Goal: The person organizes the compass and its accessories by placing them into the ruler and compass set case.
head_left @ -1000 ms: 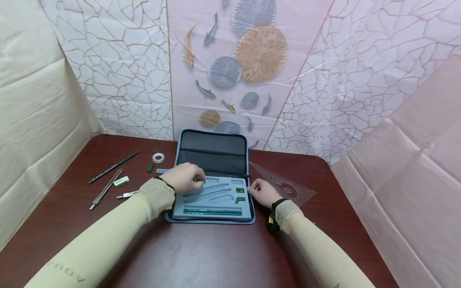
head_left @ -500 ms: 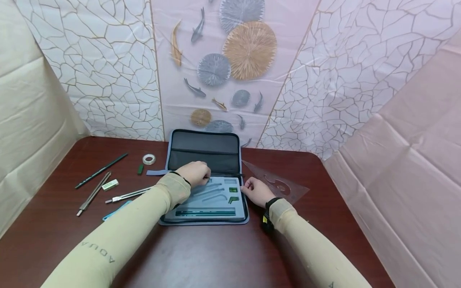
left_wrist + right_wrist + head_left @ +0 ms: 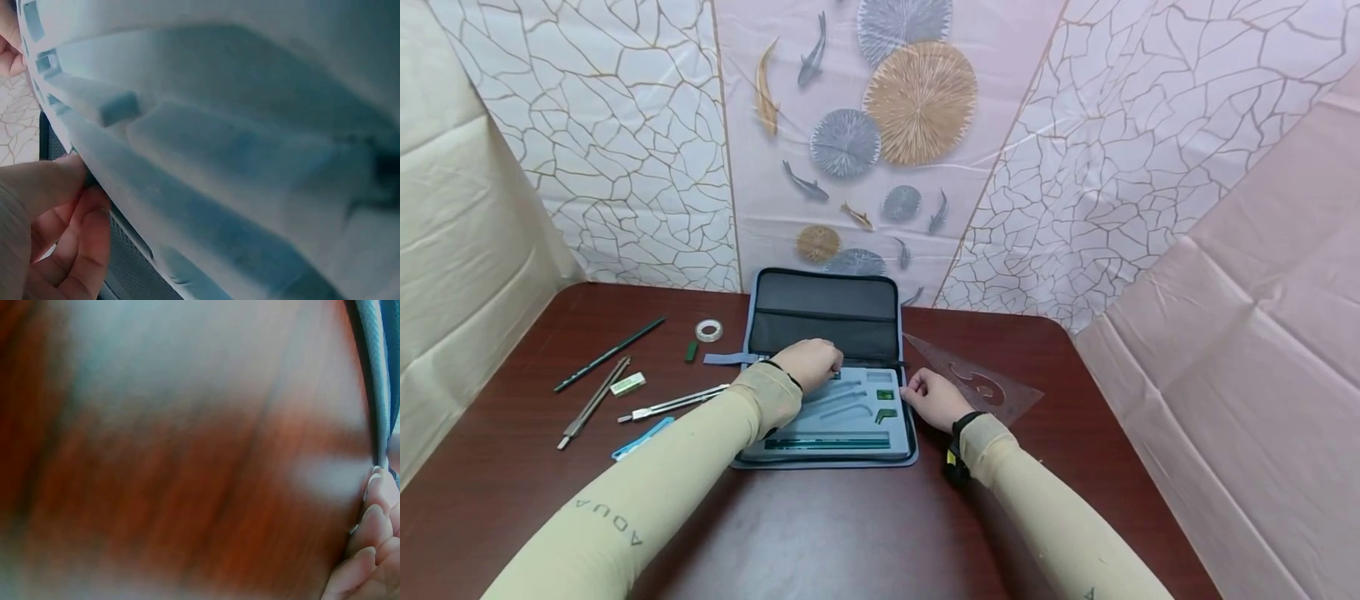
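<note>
drafting-set case [image 3: 827, 321] lies open at the middle of the dark red table [image 3: 850, 533], the left hand [image 3: 811, 362] curled over the top of its grey foam tray [image 3: 850, 427], grip unclear, while the right hand [image 3: 931, 398] rests curled fingertips against the case's right edge, beside a clear triangle [image 3: 977, 379]

L hand [image 3: 811, 362] edged right over foam tray [image 3: 850, 417].
</note>
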`<state>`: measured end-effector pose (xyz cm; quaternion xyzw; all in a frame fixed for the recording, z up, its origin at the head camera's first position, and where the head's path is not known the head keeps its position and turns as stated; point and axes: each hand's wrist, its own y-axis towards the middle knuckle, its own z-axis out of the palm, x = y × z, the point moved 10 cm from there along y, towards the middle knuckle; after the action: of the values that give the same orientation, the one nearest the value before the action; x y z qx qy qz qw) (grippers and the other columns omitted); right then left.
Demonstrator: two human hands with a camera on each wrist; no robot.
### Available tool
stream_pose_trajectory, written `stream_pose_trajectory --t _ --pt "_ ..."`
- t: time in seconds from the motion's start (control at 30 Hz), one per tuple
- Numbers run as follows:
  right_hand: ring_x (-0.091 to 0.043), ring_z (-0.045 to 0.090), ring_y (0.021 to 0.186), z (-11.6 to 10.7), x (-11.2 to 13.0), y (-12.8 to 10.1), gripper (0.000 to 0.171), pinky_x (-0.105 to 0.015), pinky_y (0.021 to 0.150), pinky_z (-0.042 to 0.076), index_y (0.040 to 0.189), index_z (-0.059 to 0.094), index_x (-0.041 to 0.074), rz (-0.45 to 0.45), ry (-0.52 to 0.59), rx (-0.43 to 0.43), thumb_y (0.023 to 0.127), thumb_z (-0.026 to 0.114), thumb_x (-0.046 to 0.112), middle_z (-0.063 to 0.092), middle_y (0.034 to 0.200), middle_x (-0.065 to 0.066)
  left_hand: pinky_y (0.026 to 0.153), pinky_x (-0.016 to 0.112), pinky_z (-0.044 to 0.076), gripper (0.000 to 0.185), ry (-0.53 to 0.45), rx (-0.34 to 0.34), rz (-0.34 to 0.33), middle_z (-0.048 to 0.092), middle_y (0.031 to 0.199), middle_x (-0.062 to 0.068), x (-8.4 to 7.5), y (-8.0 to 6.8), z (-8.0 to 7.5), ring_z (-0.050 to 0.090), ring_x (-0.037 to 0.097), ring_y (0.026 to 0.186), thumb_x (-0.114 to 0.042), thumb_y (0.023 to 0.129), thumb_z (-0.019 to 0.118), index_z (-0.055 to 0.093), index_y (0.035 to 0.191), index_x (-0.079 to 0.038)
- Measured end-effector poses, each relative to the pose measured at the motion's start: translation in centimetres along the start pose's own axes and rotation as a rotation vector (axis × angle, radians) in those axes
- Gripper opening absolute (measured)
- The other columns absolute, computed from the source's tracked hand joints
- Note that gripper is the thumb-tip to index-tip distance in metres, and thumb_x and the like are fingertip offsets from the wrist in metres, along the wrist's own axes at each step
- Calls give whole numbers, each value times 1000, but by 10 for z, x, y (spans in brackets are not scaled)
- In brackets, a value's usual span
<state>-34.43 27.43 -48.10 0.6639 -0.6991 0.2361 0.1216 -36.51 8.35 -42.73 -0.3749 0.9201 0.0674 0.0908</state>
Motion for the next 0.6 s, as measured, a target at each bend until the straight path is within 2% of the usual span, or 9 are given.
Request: stream_pose_trajectory --t 0.17,0.27,0.43,0.6 --pt "-22 50 63 -1 1 -1 24 -33 58 37 90 56 16 -6 2 -2 94 63 38 52 73 -5 73 31 49 26 16 9 6 67 95 2 0 -2 2 57 14 80 2 94 56 76 95 -15" --pt "-21 49 63 -1 2 -1 23 -33 58 37 91 56 16 -10 1 -5 94 62 38 52 72 -5 74 32 50 26 9 24 28 66 92 4 -5 -7 -2 58 16 80 0 95 56 77 96 -13" --pt "-21 49 63 -1 2 -2 24 -33 58 37 90 56 16 -12 3 -6 94 62 38 52 72 -5 80 33 51 25 19 66 47 64 96 7 -7 -16 -4 62 20 90 -2 95 57 75 110 -10" --pt "-21 49 62 0 1 0 24 -33 57 37 90 56 16 -19 3 -8 94 62 39 52 72 -5 80 34 51 26 39 92 45 64 96 7 -4 -20 -1 62 21 91 1 94 57 74 110 -10"
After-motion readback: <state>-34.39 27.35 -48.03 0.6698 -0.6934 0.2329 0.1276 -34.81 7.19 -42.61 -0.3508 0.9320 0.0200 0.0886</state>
